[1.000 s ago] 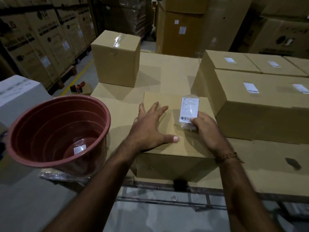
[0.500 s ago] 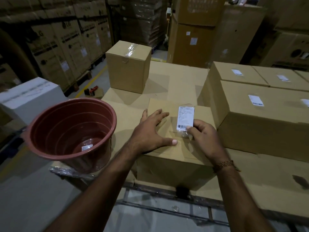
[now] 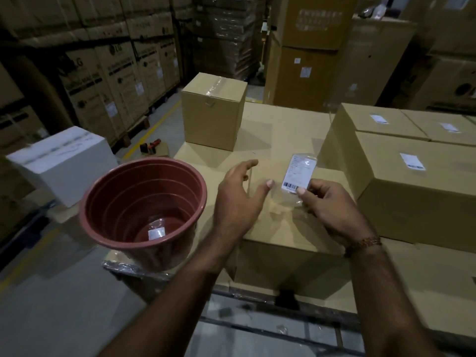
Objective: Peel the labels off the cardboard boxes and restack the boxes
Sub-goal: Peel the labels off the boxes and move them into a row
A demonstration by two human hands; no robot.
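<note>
**Label lifted off box, pinched in right hand**

Label (image 3: 299,174): white paper rectangle w/ barcode at lower end, stuck to a clear glossy film that sticks out past its bottom edge. It stands up off the box top, tilted a bit right. Right hand (image 3: 328,211) pinches the film at the label's lower right corner, thumb tip on the barcode end, other fingers curled under. Left hand (image 3: 238,199) hovers just left of it, fingers relaxed and spread, thumb tip near the film's left edge; touching or not, can't tell.

Box (image 3: 288,229) beneath: plain matte brown cardboard, flat top, sharp front edge facing the person. More brown boxes w/ white labels just right (image 3: 422,191), one taller taped box (image 3: 212,112) behind left, bare cardboard between them.

Bucket (image 3: 144,210): round, reddish-brown plastic, ribbed inside, peeled label in the bottom, just left of the left wrist near the stack's front left corner. White box (image 3: 61,161) further left.
</note>
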